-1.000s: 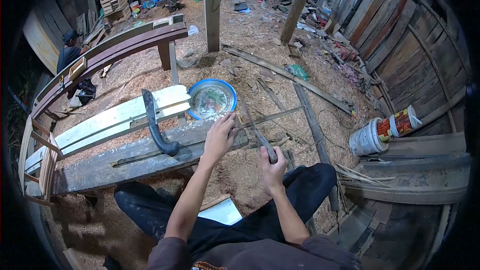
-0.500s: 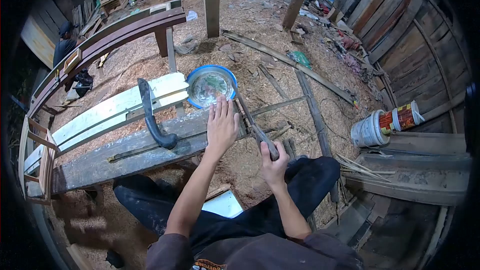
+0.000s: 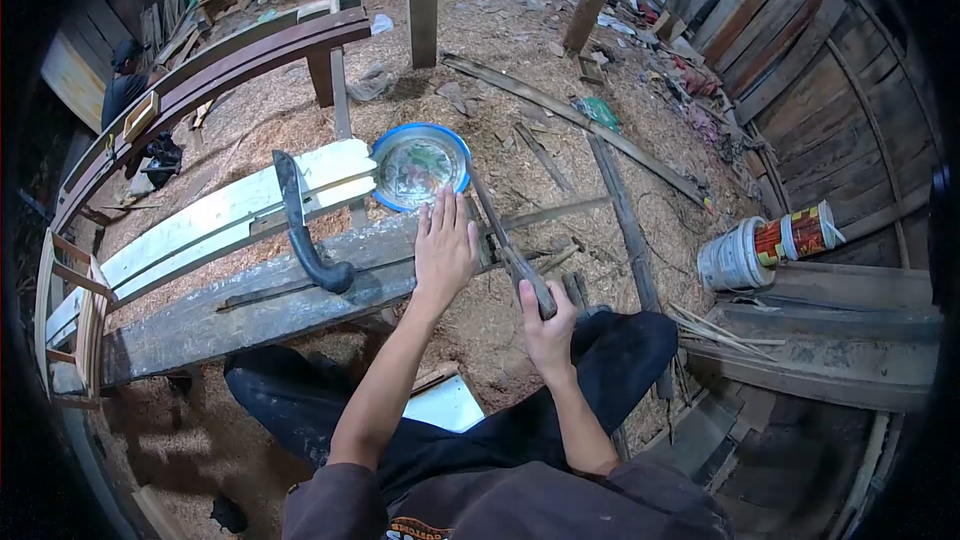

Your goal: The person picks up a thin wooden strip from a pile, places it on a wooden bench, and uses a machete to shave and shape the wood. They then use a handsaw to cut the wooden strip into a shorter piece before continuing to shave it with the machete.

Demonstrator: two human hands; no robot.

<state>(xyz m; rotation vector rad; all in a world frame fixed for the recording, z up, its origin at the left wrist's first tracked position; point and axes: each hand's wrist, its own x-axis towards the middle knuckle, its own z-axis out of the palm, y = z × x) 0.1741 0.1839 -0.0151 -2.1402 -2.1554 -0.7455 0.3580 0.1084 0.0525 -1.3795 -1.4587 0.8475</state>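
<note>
My left hand [image 3: 446, 248] lies open, palm down, over the right end of a weathered plank [image 3: 240, 318], just below a blue-rimmed round basin [image 3: 421, 167]. In my right hand [image 3: 549, 325] is the wooden handle of a long thin blade [image 3: 490, 208], its far end pointing up and left beside the basin. A second knife [image 3: 306, 230] with a curved black handle rests across the plank and a white-painted board [image 3: 235, 202]. Whether my left fingers touch the blade is not clear.
A co-worker [image 3: 125, 85] sits at the far left behind a curved brown beam [image 3: 220, 90]. Buckets [image 3: 740, 258] lie tipped at the right, above stacked boards [image 3: 830, 370]. A wooden post [image 3: 423, 10] stands ahead, and a long batten [image 3: 570, 128] crosses the shavings-covered ground.
My left hand has uncurled from near the plank's edge and spread flat over its right end. The right hand still holds the blade, which has shifted slightly left and is more upright.
</note>
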